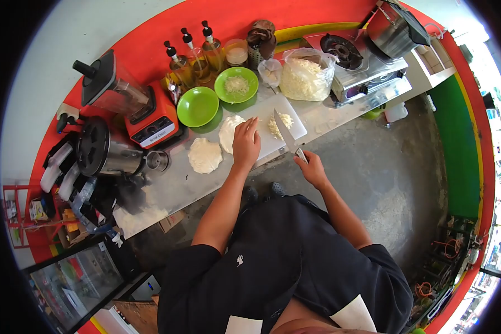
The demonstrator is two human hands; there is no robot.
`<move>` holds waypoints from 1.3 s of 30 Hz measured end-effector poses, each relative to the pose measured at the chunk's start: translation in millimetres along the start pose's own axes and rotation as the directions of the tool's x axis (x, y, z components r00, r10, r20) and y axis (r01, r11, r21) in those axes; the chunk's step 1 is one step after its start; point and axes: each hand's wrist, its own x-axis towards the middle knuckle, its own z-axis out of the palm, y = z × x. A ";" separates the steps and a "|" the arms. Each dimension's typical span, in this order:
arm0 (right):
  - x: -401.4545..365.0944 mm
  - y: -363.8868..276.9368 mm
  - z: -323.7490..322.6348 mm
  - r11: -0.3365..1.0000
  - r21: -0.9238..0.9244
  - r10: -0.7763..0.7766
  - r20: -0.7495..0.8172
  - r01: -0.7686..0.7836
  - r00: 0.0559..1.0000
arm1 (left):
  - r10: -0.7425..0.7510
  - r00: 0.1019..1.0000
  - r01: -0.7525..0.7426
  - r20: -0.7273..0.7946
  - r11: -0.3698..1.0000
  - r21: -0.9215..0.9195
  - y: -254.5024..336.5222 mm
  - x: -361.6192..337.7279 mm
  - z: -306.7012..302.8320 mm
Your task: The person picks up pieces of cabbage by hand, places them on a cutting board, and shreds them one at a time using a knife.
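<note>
My right hand (313, 170) is wrapped round the handle of a kitchen knife (284, 131), its blade pointing away from me over a white cutting board (297, 119). Under and beside the blade lies a small pile of whitish shreds (274, 127). My left hand (247, 142) is open, fingers stretched out, at the board's left side. It overlaps the edge of a round, flattened piece of dough (227, 132). A second flattened dough round (205, 156) rests on the metal counter (189, 189), further left.
Behind the board are a green bowl (197, 108), another green bowl (221, 88) holding shreds, and a plastic bag (309, 80) full of shreds. A gas stove (350, 79) with a large pot (392, 34) stands right. Left are a red blender (155, 127) and several pump bottles (200, 64).
</note>
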 end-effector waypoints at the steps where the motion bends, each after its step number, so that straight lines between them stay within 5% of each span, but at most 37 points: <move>1: 6.1 1.1 2.4 1.000 0.015 -0.010 0.015 0.010 1.000 | 0.002 1.000 0.000 -0.032 0.998 0.063 -1.1 0.2 -8.2; 4: 27.3 0.3 5.9 0.983 -0.036 -0.178 0.057 0.180 0.982 | -0.085 0.996 0.094 -0.041 0.925 0.369 -3.7 -5.2 -30.9; 9: 46.9 -1.6 3.3 0.957 -0.015 -0.284 0.148 0.289 0.947 | -0.285 0.958 0.280 -0.041 0.889 0.363 -39.9 -17.6 -35.1; 11: 51.8 -2.0 2.0 0.953 -0.032 -0.290 0.178 0.300 0.940 | -0.420 0.904 0.379 0.077 0.873 0.307 -44.2 -20.1 -34.7; 15: 53.2 -6.4 -0.3 0.951 -0.094 -0.268 0.227 0.295 0.936 | -0.385 0.921 0.362 0.056 0.901 0.238 -47.6 -30.4 -25.1; 18: 50.0 -9.4 -2.6 0.961 -0.107 -0.219 0.269 0.255 0.938 | -0.205 0.978 0.205 -0.024 0.943 0.261 -34.6 -36.8 -21.6; 20: 51.7 -8.0 -3.7 0.972 -0.101 -0.178 0.278 0.213 0.944 | -0.101 0.992 0.113 -0.070 0.973 0.199 -34.8 -37.5 -17.6; 24: 55.8 0.5 -7.7 0.949 -0.144 -0.229 0.293 0.279 0.928 | -0.134 0.985 0.138 -0.112 0.990 0.036 -60.0 -38.1 -1.1; 26: 55.1 0.0 -9.9 0.934 -0.172 -0.254 0.292 0.312 0.922 | -0.463 0.876 0.413 -0.130 0.863 -0.292 -61.6 -35.4 2.4; 27: 53.4 -1.7 -10.8 0.939 -0.166 -0.243 0.293 0.300 0.925 | -0.467 0.874 0.414 -0.135 0.861 -0.297 -62.6 -33.2 3.7; 30: 53.1 -1.8 -14.3 0.943 -0.163 -0.230 0.305 0.289 0.924 | -0.517 0.853 0.493 -0.071 0.843 -0.216 -72.4 -23.8 3.6; 32: 54.3 3.1 -14.2 0.944 -0.161 -0.227 0.316 0.288 0.921 | -0.471 0.799 0.564 0.373 0.802 -0.197 -83.8 -18.8 1.6; 39: 51.5 4.4 -23.6 0.939 -0.167 -0.238 0.318 0.301 0.918 | -0.534 0.695 0.642 0.482 0.763 -0.080 -65.5 -15.8 -5.9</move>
